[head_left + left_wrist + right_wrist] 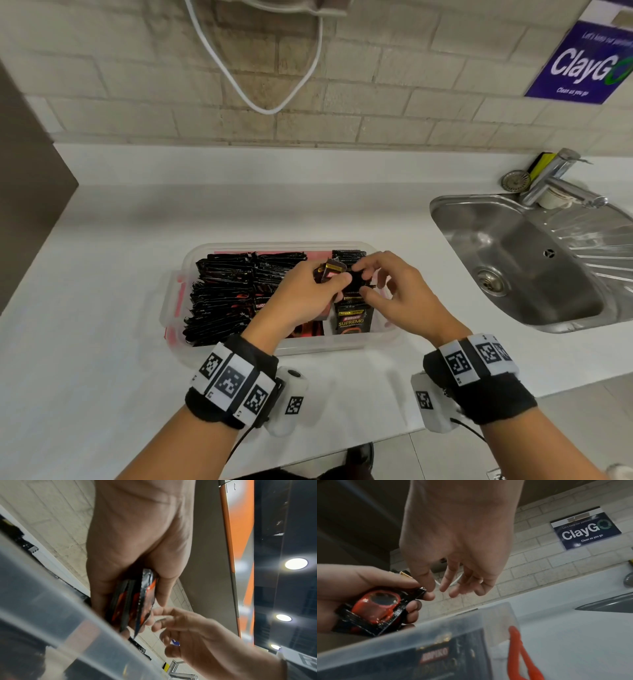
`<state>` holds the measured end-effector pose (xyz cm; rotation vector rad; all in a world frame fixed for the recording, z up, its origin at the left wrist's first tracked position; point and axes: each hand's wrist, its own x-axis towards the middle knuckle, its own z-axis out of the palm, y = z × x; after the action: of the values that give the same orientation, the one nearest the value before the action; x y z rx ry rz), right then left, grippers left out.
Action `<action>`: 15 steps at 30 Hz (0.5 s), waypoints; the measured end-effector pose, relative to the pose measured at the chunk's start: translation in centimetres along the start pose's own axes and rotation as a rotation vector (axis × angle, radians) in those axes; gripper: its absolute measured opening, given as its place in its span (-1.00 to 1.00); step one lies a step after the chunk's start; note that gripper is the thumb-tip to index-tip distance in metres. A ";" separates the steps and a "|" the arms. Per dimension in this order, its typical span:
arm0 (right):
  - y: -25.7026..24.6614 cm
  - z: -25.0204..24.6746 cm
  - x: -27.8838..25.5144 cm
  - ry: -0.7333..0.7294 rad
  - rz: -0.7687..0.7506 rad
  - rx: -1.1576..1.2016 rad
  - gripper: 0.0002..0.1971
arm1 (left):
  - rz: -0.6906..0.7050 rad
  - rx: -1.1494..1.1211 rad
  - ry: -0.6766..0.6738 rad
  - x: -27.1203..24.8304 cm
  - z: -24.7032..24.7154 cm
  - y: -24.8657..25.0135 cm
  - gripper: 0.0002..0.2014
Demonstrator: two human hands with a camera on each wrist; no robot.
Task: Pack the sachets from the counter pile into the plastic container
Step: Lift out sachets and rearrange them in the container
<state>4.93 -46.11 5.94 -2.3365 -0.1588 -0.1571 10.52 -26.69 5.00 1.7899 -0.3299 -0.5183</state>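
Observation:
A clear plastic container [173, 301] stands on the white counter [102, 274], its left and middle rows filled with black sachets [226, 291] standing on edge. A short row with a "Supremo" sachet [352, 320] fills its right end. Above that end my left hand [329, 281] grips a small bundle of black-and-red sachets [330, 269] [145, 601] [375, 608]. My right hand [361, 279] [436, 588] hovers beside it with fingers loosely curled. Its thumb touches the bundle's corner, and nothing lies between thumb and forefinger in the right wrist view. No loose pile shows on the counter.
A steel sink [513, 257] with a tap [555, 181] lies to the right of the container. A white cable [267, 102] hangs on the brick wall behind. A dark panel [27, 188] bounds the counter at left. A red latch [517, 649] hangs on the container's right end.

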 end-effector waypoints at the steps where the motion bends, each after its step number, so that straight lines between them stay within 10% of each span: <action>1: -0.4 0.0 0.1 0.002 -0.006 0.041 -0.65 | 0.003 -0.017 -0.003 -0.1 0.0 0.0 -0.86; 15: -1.6 -0.3 1.0 0.031 0.048 0.480 -0.86 | 0.019 -0.170 0.007 -0.3 0.0 0.3 -0.51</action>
<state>5.63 -45.17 7.46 -1.8566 -0.1107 -0.1167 10.28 -26.66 5.37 1.6220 -0.2889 -0.5109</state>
